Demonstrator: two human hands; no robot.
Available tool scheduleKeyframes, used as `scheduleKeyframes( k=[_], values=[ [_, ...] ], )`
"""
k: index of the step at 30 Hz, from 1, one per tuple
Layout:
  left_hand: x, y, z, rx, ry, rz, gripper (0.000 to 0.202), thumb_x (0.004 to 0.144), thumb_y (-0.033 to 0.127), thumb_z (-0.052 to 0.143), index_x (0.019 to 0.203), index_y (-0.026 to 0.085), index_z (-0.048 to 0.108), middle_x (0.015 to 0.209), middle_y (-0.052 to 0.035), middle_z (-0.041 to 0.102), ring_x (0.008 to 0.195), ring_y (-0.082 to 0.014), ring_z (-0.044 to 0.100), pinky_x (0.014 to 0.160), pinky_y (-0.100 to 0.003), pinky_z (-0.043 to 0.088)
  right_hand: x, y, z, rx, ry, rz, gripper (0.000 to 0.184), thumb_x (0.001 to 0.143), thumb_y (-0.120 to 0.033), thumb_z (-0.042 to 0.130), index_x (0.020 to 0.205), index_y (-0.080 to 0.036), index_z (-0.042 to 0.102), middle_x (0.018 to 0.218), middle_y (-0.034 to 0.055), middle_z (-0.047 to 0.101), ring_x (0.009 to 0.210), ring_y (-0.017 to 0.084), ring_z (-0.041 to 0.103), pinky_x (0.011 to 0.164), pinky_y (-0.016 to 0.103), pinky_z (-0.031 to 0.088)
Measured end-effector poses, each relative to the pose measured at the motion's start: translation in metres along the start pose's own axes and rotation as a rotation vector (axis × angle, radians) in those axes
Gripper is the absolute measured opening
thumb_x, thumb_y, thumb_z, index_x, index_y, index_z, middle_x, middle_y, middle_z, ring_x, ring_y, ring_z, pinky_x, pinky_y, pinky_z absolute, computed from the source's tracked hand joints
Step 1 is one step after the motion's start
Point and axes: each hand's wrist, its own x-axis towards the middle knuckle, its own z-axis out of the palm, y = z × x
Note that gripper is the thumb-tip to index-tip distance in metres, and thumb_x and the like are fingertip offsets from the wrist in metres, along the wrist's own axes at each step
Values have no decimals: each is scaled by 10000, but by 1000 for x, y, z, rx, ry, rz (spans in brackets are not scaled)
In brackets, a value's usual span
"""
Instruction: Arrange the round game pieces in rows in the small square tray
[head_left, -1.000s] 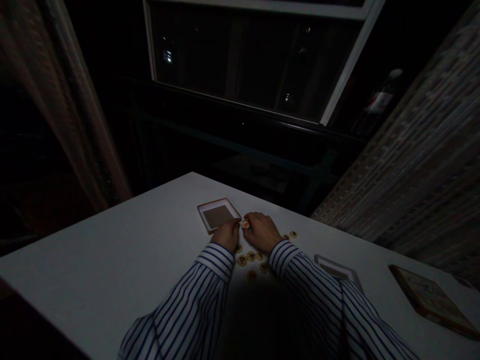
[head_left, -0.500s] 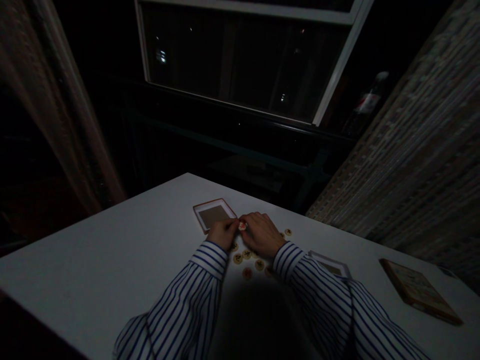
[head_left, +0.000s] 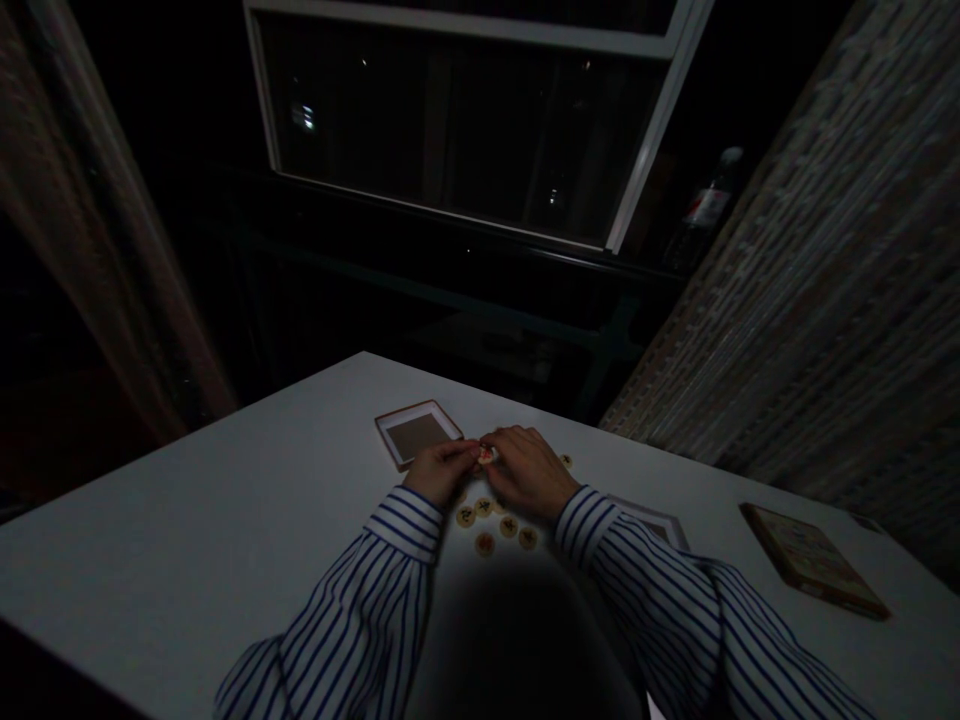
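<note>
Head view, dim room. Both hands meet over a white table (head_left: pixel 225 540), sleeves striped blue/white. Left hand (head_left: pixel 439 472) and right hand (head_left: pixel 529 470) pinch one round disc w/ red mark (head_left: pixel 486 455) between their fingertips, disc raised just off the table, at the far tips of both hands. Left fingers curled in, thumb + forefinger on the disc; right hand arched, fingertips on the disc's other side. Both grasping the same piece, as far as the dark lets me tell.

Just under and nearer than the hands, between the wrists: loose round discs (head_left: pixel 495 525) lying flat on the table, tan w/ dark marks, several close together, not touching the hands as far as visible. One more disc (head_left: pixel 565 461) just right of the right hand.

Just beyond the left hand, touching or nearly so: shallow square tray w/ brown rim (head_left: pixel 417 434), open side up. By the right forearm: second square tray (head_left: pixel 660 522), partly hidden by the sleeve. Well off to the right of the right hand: flat box (head_left: pixel 810 560) lying on the table.

Far beyond the hands: window (head_left: pixel 465 120), bottle (head_left: pixel 701 210) at its right, curtain (head_left: pixel 90 250) to the left.
</note>
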Motion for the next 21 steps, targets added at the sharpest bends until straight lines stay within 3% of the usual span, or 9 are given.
scheduleKeyframes(
  k=[10,21],
  values=[
    [-7,4,12,-142,-107,19,269,546,335,700,745,154,686,768,-42,674,699,-134,589,685,-238,453,-20,6,-11,7,120,15,246,788,-275,486,1007,-169,521,954,66,597,900,184,498,770,330,342],
    [-27,24,33,-117,-113,-31,314,497,312,733,728,108,671,738,-76,674,675,-155,602,678,-276,477,-44,9,-27,13,132,40,247,792,-277,494,1014,-178,533,939,47,619,874,163,519,761,315,344]
  ],
)
